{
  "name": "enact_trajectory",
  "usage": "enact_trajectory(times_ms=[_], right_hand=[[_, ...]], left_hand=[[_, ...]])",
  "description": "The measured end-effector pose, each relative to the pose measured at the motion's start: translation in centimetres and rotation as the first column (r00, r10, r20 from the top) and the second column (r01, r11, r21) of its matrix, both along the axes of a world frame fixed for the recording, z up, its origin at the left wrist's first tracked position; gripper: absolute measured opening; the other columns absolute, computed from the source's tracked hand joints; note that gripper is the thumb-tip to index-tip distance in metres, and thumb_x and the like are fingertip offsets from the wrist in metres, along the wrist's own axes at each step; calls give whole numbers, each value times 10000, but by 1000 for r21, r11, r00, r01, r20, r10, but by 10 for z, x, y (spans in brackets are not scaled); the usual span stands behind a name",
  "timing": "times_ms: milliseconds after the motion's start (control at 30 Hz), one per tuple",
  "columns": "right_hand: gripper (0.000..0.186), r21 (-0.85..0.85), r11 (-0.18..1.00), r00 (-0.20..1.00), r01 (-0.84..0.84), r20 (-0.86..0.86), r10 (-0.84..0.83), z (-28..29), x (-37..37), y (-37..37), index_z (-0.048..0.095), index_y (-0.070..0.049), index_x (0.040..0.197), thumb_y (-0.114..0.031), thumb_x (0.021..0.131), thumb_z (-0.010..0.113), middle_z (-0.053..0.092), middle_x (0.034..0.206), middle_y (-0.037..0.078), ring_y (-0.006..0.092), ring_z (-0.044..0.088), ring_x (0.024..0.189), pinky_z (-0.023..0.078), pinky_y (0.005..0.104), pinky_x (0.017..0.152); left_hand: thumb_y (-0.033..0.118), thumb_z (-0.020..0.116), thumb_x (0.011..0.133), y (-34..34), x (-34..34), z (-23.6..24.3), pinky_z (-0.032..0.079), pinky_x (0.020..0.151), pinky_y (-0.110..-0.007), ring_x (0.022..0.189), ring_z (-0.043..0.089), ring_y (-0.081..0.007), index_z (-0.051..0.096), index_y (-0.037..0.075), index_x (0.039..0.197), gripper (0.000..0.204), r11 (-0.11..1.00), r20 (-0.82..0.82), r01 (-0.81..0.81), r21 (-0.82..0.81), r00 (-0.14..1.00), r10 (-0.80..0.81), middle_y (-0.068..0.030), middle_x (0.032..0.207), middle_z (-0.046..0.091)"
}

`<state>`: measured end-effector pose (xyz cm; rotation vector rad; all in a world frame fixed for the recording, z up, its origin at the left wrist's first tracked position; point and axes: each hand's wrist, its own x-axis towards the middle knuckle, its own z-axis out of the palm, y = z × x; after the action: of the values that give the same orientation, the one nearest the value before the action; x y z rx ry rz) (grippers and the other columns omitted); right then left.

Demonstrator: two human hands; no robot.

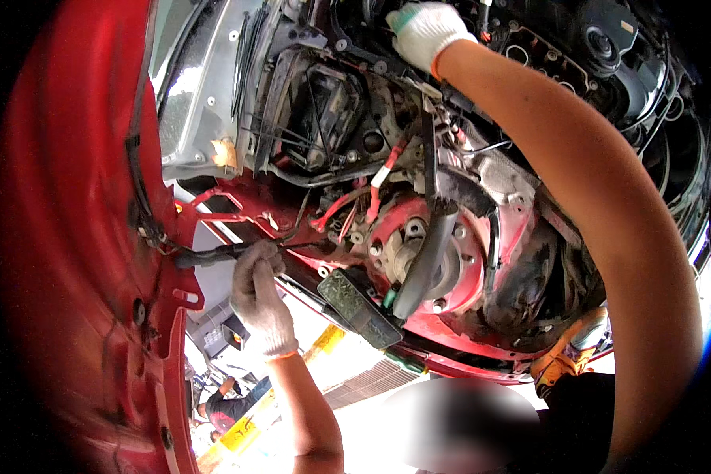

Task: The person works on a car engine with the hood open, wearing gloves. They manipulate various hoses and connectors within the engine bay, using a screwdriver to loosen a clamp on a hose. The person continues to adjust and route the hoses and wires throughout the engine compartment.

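Note:
My left hand (262, 304), in a white knit glove with a grey-stained palm, is raised beside the open red hood (87, 237). Its fingers are closed at a black wiring harness (205, 257) that runs from the hood edge toward the engine bay. My right hand (430, 35), gloved in white with green at the fingers, reaches across to the far part of the engine bay. Its fingers are curled down against dark engine parts, and whatever they grip is hidden. Between my arms are a thick black hose (426, 265) and the round strut mount (466, 276).
A dark rectangular slab (359, 308) lies on the red fender edge. Red-sleeved cables (383, 174) cross the bay. A co-worker's orange-gloved hand (569, 347) rests at the near right edge, beside a blurred head (470, 426). Another person (229, 407) is in the background.

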<state>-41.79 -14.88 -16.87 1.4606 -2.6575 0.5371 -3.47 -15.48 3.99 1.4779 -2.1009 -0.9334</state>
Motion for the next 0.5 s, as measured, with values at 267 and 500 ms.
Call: enact_trajectory(times_ms=[267, 500], right_hand=[[263, 308, 931, 979, -195, 124, 164, 25, -19, -1, 750, -151, 1048, -205, 839, 600, 735, 1066, 134, 310, 720, 992, 580, 418, 825], [393, 76, 988, 978, -131, 175, 116, 37, -3, 31, 700, -71, 1144, -345, 920, 529, 717, 1000, 198, 380, 686, 965, 545, 471, 870]], left_hand=[[20, 489, 980, 45, 100, -9, 537, 812, -290, 887, 651, -151, 669, -22, 1136, 242, 976, 17, -201, 87, 980, 200, -97, 1042, 704], [-3, 584, 951, 76, 132, -17, 529, 876, -293, 949, 668, -159, 669, -16, 1153, 220, 964, 193, -200, 173, 967, 166, -98, 1058, 705]])
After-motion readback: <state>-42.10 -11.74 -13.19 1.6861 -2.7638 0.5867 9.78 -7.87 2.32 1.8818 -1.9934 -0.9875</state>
